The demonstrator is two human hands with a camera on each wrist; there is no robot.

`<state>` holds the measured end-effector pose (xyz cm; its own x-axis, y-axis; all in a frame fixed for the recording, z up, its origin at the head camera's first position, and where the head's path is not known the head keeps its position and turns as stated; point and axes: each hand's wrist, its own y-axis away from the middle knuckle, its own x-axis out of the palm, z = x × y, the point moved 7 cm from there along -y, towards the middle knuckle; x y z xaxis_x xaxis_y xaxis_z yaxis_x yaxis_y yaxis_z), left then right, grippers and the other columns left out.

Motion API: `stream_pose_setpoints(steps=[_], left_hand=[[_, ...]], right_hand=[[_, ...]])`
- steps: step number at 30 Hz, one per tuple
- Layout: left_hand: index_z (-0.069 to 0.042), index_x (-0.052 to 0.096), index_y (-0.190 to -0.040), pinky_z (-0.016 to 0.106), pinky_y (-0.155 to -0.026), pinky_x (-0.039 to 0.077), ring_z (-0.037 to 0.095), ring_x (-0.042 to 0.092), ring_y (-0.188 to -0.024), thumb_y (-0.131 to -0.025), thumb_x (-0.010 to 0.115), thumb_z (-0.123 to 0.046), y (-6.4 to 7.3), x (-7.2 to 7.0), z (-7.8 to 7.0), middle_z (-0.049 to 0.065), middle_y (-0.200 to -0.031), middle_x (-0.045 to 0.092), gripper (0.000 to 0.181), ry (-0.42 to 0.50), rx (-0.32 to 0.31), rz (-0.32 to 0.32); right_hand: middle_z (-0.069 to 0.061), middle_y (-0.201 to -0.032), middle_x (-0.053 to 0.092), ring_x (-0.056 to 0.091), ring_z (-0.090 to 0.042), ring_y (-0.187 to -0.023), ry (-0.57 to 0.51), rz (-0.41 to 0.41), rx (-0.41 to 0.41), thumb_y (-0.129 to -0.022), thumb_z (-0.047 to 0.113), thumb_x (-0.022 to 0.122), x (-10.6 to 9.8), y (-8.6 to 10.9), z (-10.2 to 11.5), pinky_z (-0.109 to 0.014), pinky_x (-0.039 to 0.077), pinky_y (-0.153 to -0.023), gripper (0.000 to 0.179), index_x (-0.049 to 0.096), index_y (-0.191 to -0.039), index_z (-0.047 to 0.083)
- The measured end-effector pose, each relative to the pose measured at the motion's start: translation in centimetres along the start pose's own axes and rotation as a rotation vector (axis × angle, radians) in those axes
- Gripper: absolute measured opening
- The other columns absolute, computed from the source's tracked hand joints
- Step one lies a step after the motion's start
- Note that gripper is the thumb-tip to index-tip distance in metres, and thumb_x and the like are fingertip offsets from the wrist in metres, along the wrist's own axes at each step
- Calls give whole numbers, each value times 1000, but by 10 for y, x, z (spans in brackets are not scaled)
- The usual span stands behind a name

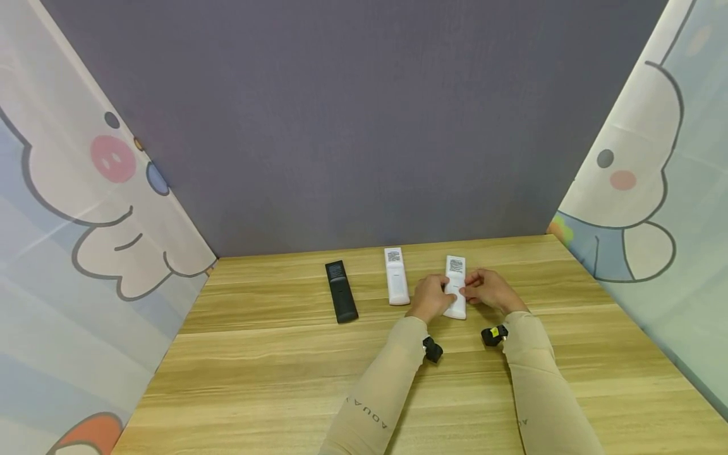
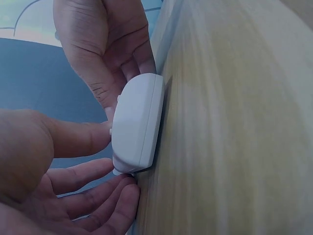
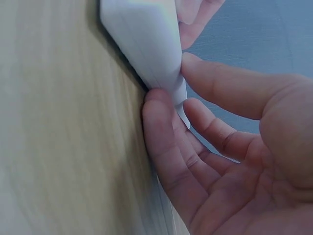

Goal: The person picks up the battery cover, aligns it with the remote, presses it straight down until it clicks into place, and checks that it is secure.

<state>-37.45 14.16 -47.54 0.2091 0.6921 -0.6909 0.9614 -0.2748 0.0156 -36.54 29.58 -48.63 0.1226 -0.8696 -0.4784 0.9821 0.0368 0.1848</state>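
A white remote control (image 1: 455, 278) lies on the wooden table between both hands, its printed label at the far end. From its left side my left hand (image 1: 430, 297) grips it, thumb on the upper face and fingers along the edge. My right hand (image 1: 490, 291) holds the opposite edge with thumb and fingertips. In the left wrist view, the near end of the remote (image 2: 137, 122) stands close over the wood. The right wrist view shows right fingertips (image 3: 159, 98) tucked at its lower edge.
Left of the hands lie a second white remote (image 1: 397, 278) and a black remote (image 1: 342, 294), both with labels at the far end. A grey panel (image 1: 352, 126) rises behind the table (image 1: 256, 366). Cartoon-printed curtains (image 1: 51, 253) flank both sides.
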Motion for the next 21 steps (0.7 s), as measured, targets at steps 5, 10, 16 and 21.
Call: stream_pose_setpoints(steps=[5, 10, 16, 21], left_hand=[[-15, 71, -130, 33, -101, 53, 20, 64, -124, -91, 79, -22, -1, 1, 1, 1, -130, 71, 41, 2, -3, -1], [-15, 71, -129, 30, -97, 54, 18, 65, -119, -90, 80, -23, -3, 2, 2, 0, -124, 73, 41, 19, 6, -5], [-13, 70, -130, 31, -98, 54, 20, 65, -120, -90, 80, -22, -6, 1, 3, 1, -124, 73, 42, 21, 2, 0], [-13, 70, -131, 32, -99, 53, 20, 64, -121, -91, 78, -23, -9, 1, 3, 1, -125, 73, 42, -6, 5, 11]], right_hand=[[-18, -104, 62, 67, -19, -86, 1, 5, -5, -97, 6, 68, 1, 0, -1, -32, 61, -77, 35, 51, -121, -13], [-17, -105, 61, 66, -19, -87, 11, 4, 1, -98, 6, 66, 0, -2, -3, -30, 61, -77, 34, 51, -122, -12], [-18, -105, 63, 66, -17, -86, 7, 3, -5, -97, 5, 67, 1, -4, -1, -29, 60, -76, 34, 51, -121, -13], [-17, -100, 62, 64, -20, -85, 78, -32, -16, -97, 5, 67, 2, -3, 3, -30, 59, -74, 27, 54, -115, -11]])
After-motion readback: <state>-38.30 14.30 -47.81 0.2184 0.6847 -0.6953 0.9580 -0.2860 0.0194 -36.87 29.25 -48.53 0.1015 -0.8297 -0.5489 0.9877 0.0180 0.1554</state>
